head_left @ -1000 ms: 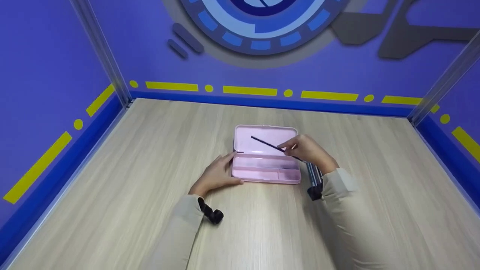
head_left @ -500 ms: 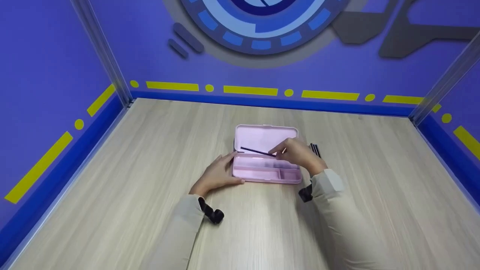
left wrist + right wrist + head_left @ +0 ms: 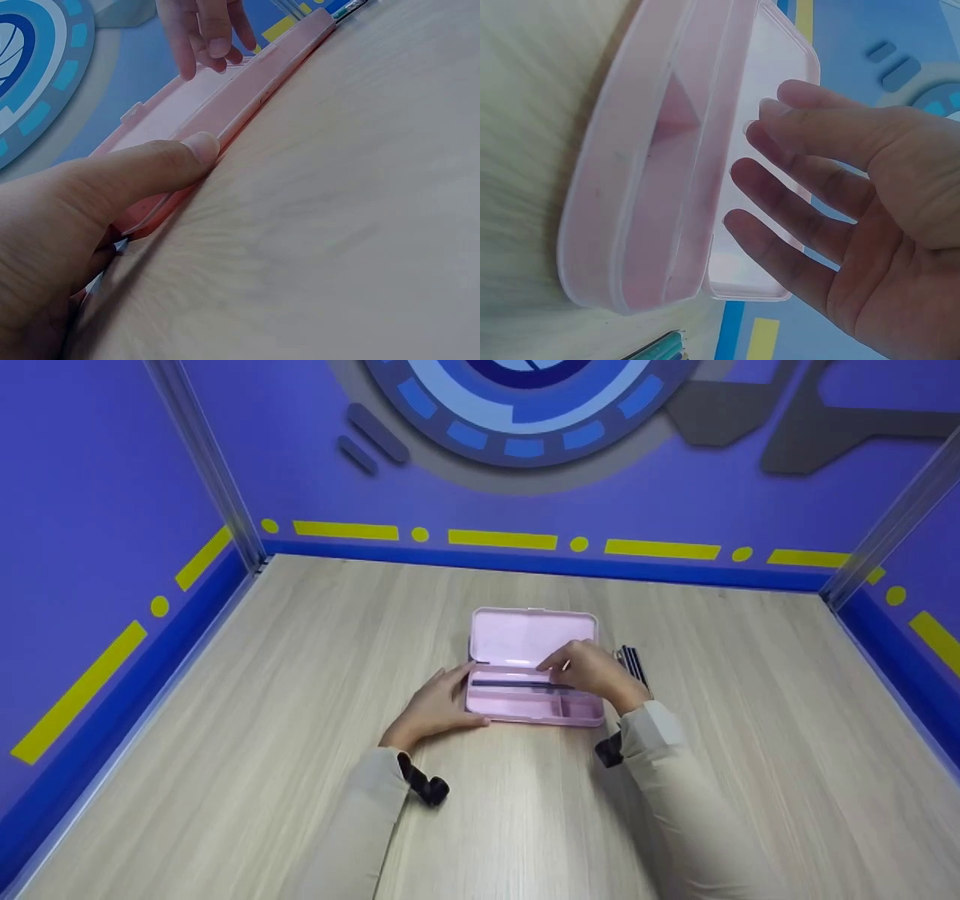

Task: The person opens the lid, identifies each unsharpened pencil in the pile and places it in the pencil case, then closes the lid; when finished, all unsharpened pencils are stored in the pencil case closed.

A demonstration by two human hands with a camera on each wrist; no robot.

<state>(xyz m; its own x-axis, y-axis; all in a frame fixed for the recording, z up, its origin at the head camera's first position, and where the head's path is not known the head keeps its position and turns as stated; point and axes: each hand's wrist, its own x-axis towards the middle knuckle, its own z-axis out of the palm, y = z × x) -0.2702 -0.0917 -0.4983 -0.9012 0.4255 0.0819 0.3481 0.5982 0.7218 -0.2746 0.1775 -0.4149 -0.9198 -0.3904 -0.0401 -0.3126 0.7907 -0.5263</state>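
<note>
Dark pencil (image 3: 502,684) lies down in the far long part of the pink case (image 3: 514,706), and it points left to right, the same way as the case. Its right end goes out of sight by the right hand (image 3: 592,666). That hand is just above the right half of the case, and it is the nearer hand to the pencil's right end. Its grip is loose, with bent fingers (image 3: 784,201) spread a bit apart and nothing between them.

More pencils (image 3: 632,661) lie on the worktop (image 3: 525,810), just past the right end of the case. They point near to far, with a small lean to the left, so they lie across the way the case points. The right hand is much closer to them, so it looks like the better hand to reach them. The left hand (image 3: 433,709) holds the left end of the case, with its thumb (image 3: 165,163) on the near edge.
</note>
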